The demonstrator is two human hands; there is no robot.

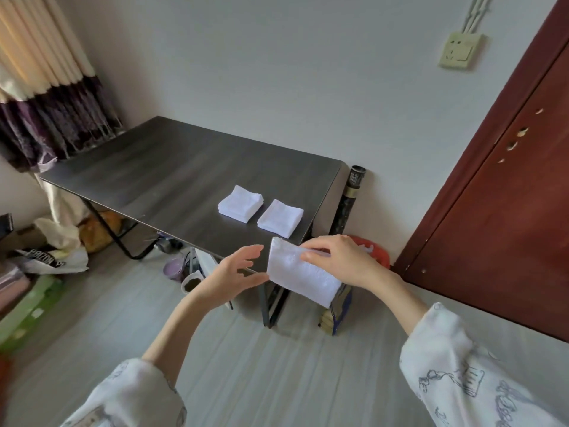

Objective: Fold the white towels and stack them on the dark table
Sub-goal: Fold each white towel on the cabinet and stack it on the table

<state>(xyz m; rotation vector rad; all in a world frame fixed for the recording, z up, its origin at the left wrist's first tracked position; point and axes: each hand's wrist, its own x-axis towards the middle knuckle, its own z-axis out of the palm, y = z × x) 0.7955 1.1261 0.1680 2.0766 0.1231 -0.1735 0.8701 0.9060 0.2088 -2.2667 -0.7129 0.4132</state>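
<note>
A folded white towel (300,274) hangs in the air in front of the dark table (172,177), near its front right corner. My right hand (341,260) pinches the towel's upper edge. My left hand (235,274) is just left of the towel, fingers spread; its fingertips reach the towel's left edge. On the table near its right end lie two folded white piles side by side: a thicker stack of towels (240,204) on the left and a thinner folded towel pile (280,217) on the right.
A dark red door (508,195) stands at the right, with a dark tube (349,198) and a red object (374,252) beside the table. Bags and boxes (46,254) clutter the floor at left. Cups and items (184,269) sit under the table. A curtain (46,87) hangs at the far left.
</note>
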